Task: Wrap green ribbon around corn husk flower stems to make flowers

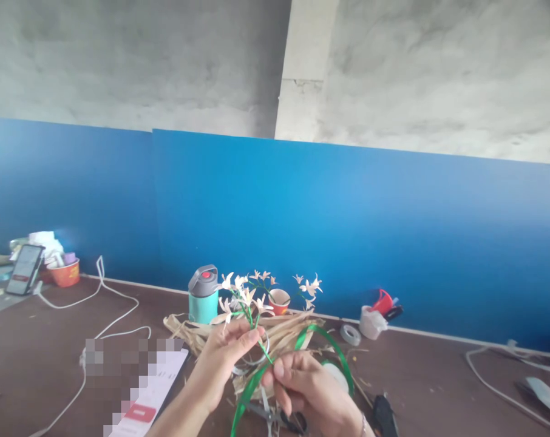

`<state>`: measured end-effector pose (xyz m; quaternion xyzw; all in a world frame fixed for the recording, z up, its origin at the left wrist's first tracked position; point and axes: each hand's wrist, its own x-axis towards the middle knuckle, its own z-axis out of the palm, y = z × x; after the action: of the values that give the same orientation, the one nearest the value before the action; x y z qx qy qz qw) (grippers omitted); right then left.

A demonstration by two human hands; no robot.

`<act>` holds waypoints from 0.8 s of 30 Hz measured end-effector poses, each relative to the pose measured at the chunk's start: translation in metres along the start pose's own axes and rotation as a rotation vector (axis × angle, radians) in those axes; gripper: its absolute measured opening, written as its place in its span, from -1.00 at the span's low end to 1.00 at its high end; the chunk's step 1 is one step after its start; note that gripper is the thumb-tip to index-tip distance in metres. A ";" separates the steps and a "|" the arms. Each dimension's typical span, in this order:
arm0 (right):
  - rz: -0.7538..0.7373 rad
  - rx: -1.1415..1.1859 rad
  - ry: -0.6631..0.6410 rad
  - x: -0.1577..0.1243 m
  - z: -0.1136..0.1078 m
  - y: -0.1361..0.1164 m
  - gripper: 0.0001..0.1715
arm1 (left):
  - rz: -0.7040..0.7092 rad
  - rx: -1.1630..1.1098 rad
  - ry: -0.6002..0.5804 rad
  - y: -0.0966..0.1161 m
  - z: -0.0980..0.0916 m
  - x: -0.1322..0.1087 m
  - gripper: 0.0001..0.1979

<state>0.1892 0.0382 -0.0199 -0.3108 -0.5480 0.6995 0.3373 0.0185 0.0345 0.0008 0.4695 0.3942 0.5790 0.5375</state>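
My left hand (224, 358) pinches the green stem of a spray of artificial white flowers (246, 296), held upright over the table. At the stem's lower end, my right hand (309, 381) is closed with thumb and fingertips on a green ribbon (333, 345). The ribbon loops up behind the right hand, and another length hangs down between the hands. Beneath them lie scissors (269, 414), partly hidden by the right hand and ribbon. Dry pale husks (188, 331) are heaped behind the hands. More white flowers (310, 286) stand by a paper cup (279, 306).
A teal bottle (203, 308) stands behind the husks. Rightward are a tape roll (350, 334), a white container (371, 323) and a black tool (384, 416). A phone (25, 270), an orange tub (65, 274) and white cables (115, 332) lie left. A blue partition (348, 224) borders the table.
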 end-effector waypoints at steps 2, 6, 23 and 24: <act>-0.001 -0.002 -0.010 0.000 0.000 0.000 -0.54 | -0.001 0.006 -0.024 -0.001 0.000 0.000 -0.78; -0.060 -0.029 0.104 0.006 -0.002 0.007 -0.57 | -0.008 0.016 0.112 -0.001 0.001 0.002 -0.77; -0.067 -0.441 0.478 0.006 0.004 0.000 -0.86 | 0.002 -0.185 0.272 -0.008 -0.010 0.013 -0.71; -0.056 -0.443 0.497 0.005 0.004 -0.001 -0.87 | 0.013 -0.183 0.270 -0.008 -0.011 0.014 -0.71</act>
<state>0.1831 0.0401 -0.0186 -0.5226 -0.5959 0.4566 0.4041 0.0099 0.0499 -0.0082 0.3390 0.4053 0.6740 0.5163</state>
